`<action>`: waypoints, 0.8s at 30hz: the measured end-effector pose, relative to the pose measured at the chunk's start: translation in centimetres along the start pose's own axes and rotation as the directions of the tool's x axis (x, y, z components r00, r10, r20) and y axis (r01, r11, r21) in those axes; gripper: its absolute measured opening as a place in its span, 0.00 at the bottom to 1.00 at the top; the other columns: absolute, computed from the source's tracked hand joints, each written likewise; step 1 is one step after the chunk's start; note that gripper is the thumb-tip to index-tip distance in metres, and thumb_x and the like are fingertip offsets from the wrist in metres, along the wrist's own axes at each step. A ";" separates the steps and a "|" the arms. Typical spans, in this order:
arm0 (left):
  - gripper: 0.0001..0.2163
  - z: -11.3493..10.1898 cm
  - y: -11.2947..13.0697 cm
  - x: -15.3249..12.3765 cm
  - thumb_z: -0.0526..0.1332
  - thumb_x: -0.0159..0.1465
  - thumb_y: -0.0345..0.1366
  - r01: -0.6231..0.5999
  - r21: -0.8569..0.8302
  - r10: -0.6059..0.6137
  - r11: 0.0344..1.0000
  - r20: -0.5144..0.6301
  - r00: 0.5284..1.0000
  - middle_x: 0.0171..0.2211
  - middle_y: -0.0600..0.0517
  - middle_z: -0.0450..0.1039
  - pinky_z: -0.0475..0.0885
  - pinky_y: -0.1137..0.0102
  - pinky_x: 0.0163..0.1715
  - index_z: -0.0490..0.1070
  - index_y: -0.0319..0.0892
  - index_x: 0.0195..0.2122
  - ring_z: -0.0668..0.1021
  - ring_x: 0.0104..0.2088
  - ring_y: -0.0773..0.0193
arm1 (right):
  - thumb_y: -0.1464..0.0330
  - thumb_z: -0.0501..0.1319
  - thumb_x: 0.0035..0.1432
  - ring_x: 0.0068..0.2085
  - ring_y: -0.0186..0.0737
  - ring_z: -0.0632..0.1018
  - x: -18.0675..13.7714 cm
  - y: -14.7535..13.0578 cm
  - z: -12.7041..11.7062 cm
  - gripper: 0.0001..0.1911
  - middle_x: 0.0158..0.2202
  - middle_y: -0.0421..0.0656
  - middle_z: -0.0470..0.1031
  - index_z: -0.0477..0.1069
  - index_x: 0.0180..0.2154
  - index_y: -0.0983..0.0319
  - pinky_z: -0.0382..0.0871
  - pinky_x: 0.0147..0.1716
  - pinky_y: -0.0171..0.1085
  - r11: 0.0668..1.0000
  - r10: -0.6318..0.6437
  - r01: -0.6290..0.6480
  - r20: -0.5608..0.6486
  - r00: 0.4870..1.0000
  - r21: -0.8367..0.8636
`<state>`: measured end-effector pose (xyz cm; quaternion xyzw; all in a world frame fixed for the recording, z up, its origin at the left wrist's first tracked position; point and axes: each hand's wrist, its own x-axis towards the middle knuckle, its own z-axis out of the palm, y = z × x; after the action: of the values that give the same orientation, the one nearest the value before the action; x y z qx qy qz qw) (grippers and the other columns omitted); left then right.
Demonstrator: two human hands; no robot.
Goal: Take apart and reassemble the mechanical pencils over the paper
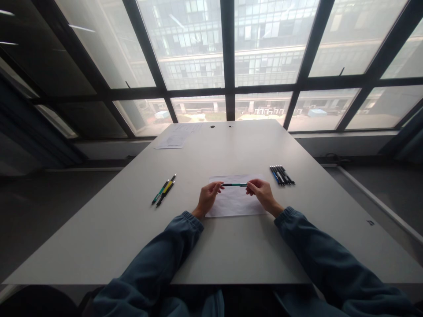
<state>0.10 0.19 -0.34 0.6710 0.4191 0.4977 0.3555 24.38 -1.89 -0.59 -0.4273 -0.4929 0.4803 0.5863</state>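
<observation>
A green pen (235,185) is held level between both hands, just above a white sheet of paper (235,203) on the grey table (132,229). My left hand (208,198) pinches the pen's left end with closed fingers. My right hand (261,192) pinches its right end the same way. Both forearms, in blue sleeves, rest over the table's near edge.
Two pens, one green (160,193) and one yellow (166,191), lie left of the sheet. Several dark pens (282,175) lie in a row to the right. Printed papers (176,136) sit at the far left corner. Large windows stand beyond the table.
</observation>
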 end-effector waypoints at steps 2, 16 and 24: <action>0.17 0.0 0.2 -0.1 0.62 0.64 0.46 -0.011 0.009 0.011 1.000 -0.007 1.000 0.36 0.46 0.80 0.73 0.69 0.34 0.77 0.40 0.46 0.79 0.34 0.61 | 0.55 0.68 0.51 0.24 0.37 0.77 0.0 -0.1 0.0 0.18 0.24 0.44 0.78 0.74 0.33 0.65 0.69 0.22 0.34 1.000 0.002 -0.001 -0.019 1.000 0.002; 0.11 0.0 -0.3 0.1 0.65 0.61 0.43 -0.015 0.111 0.026 0.994 -0.096 0.995 0.36 0.47 0.81 0.73 0.67 0.36 0.80 0.42 0.39 0.80 0.37 0.59 | 0.55 0.69 0.50 0.22 0.36 0.76 0.1 0.2 -0.1 0.18 0.23 0.44 0.77 0.75 0.32 0.65 0.67 0.20 0.33 1.000 0.016 -0.016 -0.026 1.000 -0.003; 0.13 0.0 -0.5 0.0 0.66 0.59 0.43 0.031 -0.055 -0.035 0.998 -0.074 0.997 0.33 0.46 0.81 0.77 0.62 0.41 0.79 0.39 0.39 0.82 0.35 0.57 | 0.54 0.68 0.50 0.22 0.35 0.75 0.1 0.4 -0.1 0.20 0.23 0.44 0.77 0.75 0.32 0.65 0.68 0.20 0.33 0.999 -0.009 0.008 -0.029 1.000 -0.047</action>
<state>0.04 0.38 -0.78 0.6352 0.4295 0.5276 0.3655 24.45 -1.78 -0.94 -0.4457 -0.4973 0.4600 0.5853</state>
